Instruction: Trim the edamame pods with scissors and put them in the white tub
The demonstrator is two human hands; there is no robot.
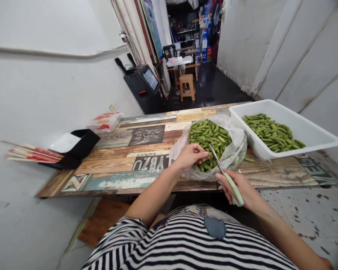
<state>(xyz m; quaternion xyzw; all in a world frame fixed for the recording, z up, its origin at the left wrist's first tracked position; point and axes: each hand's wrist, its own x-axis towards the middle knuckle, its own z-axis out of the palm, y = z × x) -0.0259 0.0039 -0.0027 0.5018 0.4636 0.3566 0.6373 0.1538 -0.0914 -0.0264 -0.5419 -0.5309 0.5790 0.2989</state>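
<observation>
My left hand (192,155) is closed in a pinch over a clear plastic bag (239,131) of green edamame pods (210,133). A pod appears to be between its fingertips, though it is hard to separate from the pile behind. In my right hand (239,187) is a pair of scissors (233,189) with pale green handles, its metal blades pointing up and left over the bag, close to my left fingertips. To the right of the bag, a white plastic tub (312,129) holds more edamame pods (273,133).
The wood-patterned table (112,165) carries a black holder (83,146) with red-and-white chopstick packets (36,153) at the left. Behind it lies a plastic-wrapped packet (105,122). A black touchscreen machine (146,84) stands beyond, with a stool (187,86) farther back.
</observation>
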